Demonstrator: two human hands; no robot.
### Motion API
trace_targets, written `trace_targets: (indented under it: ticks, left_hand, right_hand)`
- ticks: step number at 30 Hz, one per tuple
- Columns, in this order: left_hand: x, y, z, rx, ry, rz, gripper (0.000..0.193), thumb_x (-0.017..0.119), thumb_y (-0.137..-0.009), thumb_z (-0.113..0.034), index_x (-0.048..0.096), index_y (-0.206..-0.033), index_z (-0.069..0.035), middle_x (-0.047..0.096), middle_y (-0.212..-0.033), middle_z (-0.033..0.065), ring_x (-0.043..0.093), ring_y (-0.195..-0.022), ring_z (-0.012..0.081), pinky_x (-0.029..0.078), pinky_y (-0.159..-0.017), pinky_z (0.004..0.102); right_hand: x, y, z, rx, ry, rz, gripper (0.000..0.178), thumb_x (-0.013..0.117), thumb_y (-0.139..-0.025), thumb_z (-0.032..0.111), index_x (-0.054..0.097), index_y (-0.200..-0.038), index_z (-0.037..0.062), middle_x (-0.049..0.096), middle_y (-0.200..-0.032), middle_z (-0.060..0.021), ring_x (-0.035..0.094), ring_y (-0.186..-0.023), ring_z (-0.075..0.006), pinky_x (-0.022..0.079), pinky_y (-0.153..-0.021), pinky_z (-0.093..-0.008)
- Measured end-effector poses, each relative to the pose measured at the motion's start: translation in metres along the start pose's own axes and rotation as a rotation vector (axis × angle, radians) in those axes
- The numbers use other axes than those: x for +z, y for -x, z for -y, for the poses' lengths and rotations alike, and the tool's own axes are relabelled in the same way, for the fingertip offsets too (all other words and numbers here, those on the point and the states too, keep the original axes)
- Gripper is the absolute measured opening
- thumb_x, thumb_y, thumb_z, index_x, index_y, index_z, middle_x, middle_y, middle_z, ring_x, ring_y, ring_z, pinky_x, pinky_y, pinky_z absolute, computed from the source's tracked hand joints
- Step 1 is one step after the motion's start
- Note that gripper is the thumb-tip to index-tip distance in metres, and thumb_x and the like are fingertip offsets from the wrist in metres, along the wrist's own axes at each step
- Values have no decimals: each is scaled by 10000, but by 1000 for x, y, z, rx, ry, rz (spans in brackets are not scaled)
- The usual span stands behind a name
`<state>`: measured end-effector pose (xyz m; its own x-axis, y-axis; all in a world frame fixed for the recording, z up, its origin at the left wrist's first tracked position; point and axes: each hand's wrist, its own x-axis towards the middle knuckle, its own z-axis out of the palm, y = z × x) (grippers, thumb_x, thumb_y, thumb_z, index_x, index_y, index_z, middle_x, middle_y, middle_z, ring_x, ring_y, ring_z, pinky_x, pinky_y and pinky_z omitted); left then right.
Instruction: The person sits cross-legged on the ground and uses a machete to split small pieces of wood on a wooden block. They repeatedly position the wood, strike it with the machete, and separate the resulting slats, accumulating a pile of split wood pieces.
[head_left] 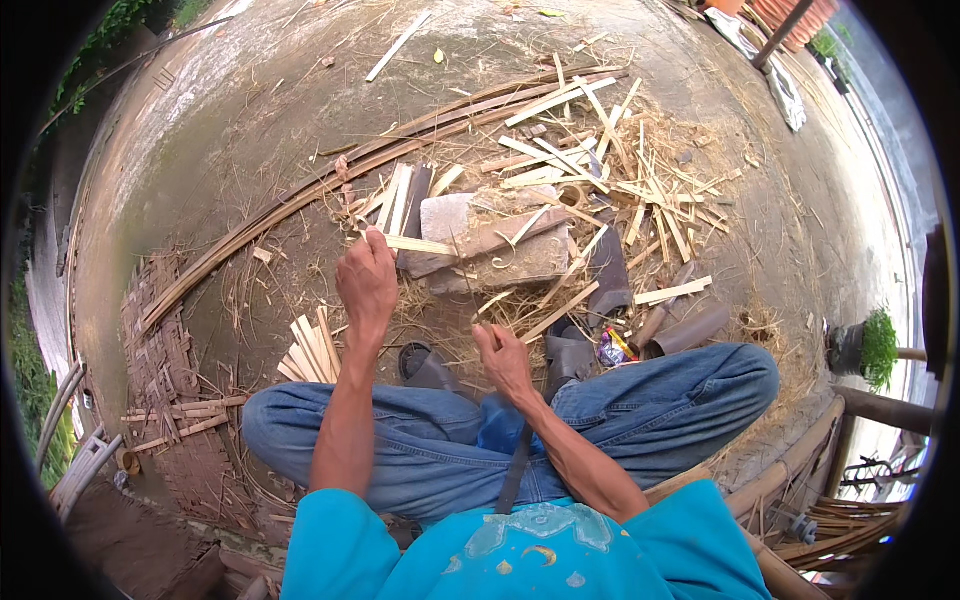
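Note:
My left hand [367, 278] is closed on the left end of a pale bamboo strip [425, 246], which points right across the front of a stone block [545, 262]. A piece of wood [495, 238] lies on top of that block, with curled shavings on it. My right hand [505, 362], nearer to me, is closed round the grip of a knife [466, 275]. Its thin dark blade shows almost edge-on and rises toward the strip's right end; whether they touch I cannot tell. The knife's handle is mostly hidden by my fingers.
Cut bamboo strips [650, 200] and shavings litter the ground beyond the block. Long bamboo lengths [330, 180] curve across the left. A bundle of slats [312, 350] lies by my left knee. Bamboo tubes [690, 330] and a colourful packet [615, 347] lie near my right leg.

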<state>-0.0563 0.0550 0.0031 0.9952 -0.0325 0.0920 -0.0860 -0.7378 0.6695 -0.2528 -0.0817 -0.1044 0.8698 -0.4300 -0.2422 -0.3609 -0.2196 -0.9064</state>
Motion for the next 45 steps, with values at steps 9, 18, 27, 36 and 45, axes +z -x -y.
trace_targets:
  ticks: [9, 18, 27, 36, 45]
  left_hand:
    - [-2, -3, -5, 30, 249, 20, 421, 432, -1116, -327, 644, -1124, 36, 678, -706, 163, 668, -604, 235, 532, -605, 411]
    - [0, -14, 9, -109, 769, 198, 393, 619, -1060, -348, 637, -1220, 10, 766, -931, 166, 708, -722, 143, 578, -670, 278]
    - [-4, -8, -3, -64, 416, 45, 424, 653, -1037, -394, 783, -944, -1, 749, -696, 82, 667, -586, 104, 535, -571, 260]
    - [4, -3, 0, 17, 150, 11, 759, 361, -1118, -507, 722, -679, -3, 634, -533, 121, 629, -499, 234, 465, -511, 398]
    - [7, 6, 1, 112, 49, 1, 764, 293, -1136, -472, 565, -601, 1, 465, -457, 152, 472, -432, 319, 370, -521, 503]
  right_hand:
    - [1, -3, -19, 60, -87, 34, 436, 607, -1046, 454, 666, -996, 25, 560, -641, -90, 543, -519, -169, 437, -512, -338]
    - [-5, -6, 4, 479, -698, 300, 552, 473, -1079, 546, 628, -1180, 26, 549, -702, -14, 499, -464, -99, 409, -408, -258]
    - [-7, -10, 6, 481, -703, 255, 515, 482, -1082, 526, 628, -1152, 37, 546, -710, -4, 478, -449, -85, 390, -386, -249]
    - [1, -4, 24, 297, -425, 178, 496, 471, -1089, 501, 623, -1059, 29, 578, -717, -21, 534, -470, -92, 425, -420, -265]
    - [0, 2, 94, 38, -267, 252, 364, 641, -1041, 384, 620, -950, 32, 565, -625, -70, 530, -517, -137, 450, -504, -325]
